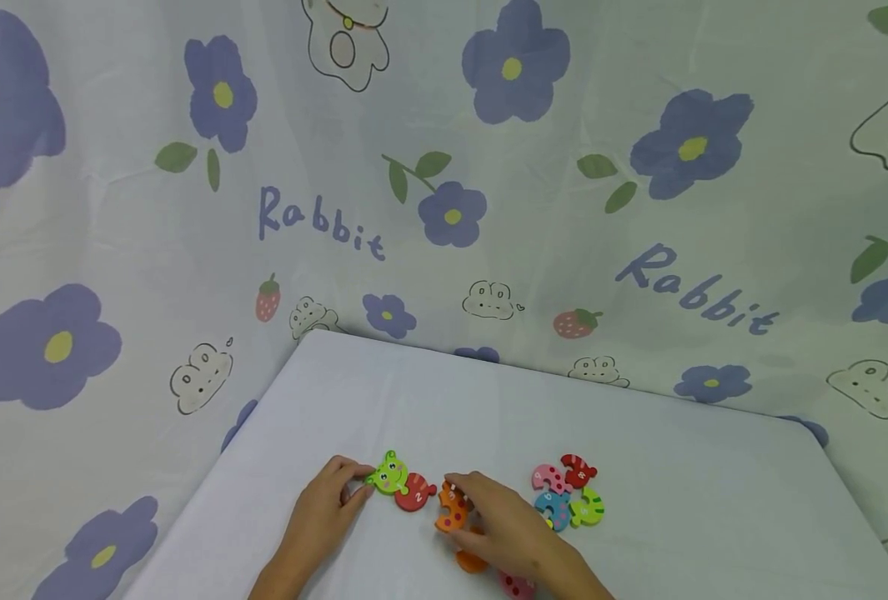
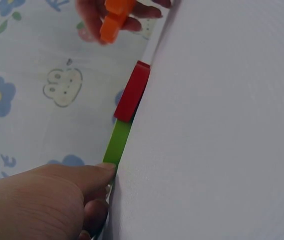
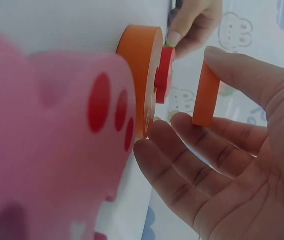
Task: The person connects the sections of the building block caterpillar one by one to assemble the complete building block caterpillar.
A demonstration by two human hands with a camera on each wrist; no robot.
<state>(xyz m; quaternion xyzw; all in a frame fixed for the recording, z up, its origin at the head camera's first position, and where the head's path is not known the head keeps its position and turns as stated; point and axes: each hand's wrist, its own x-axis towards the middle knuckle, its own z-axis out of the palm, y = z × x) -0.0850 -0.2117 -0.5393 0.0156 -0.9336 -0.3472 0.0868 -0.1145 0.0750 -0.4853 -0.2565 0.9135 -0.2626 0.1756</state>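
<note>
My left hand (image 1: 322, 510) holds the edge of a green caterpillar-head puzzle piece (image 1: 389, 476) between thumb and index finger. Joined to the head's right side is a red puzzle piece (image 1: 414, 493) marked 2; both lie flat on the table. Just right of it, my right hand (image 1: 505, 523) pinches an orange dotted puzzle piece (image 1: 453, 510) by its edges. In the right wrist view that orange piece (image 3: 206, 95) is raised off the table between thumb and fingers. Beneath the right hand lie another orange piece (image 1: 471, 562) and a pink piece (image 1: 517, 586), both partly hidden.
To the right of my right hand lies a cluster of puzzle pieces: pink (image 1: 549, 477), red (image 1: 579, 472), blue (image 1: 552, 510) and green (image 1: 588, 507). They rest on a white-covered table (image 1: 684, 483), with a flower-and-rabbit patterned curtain (image 1: 534, 250) behind it.
</note>
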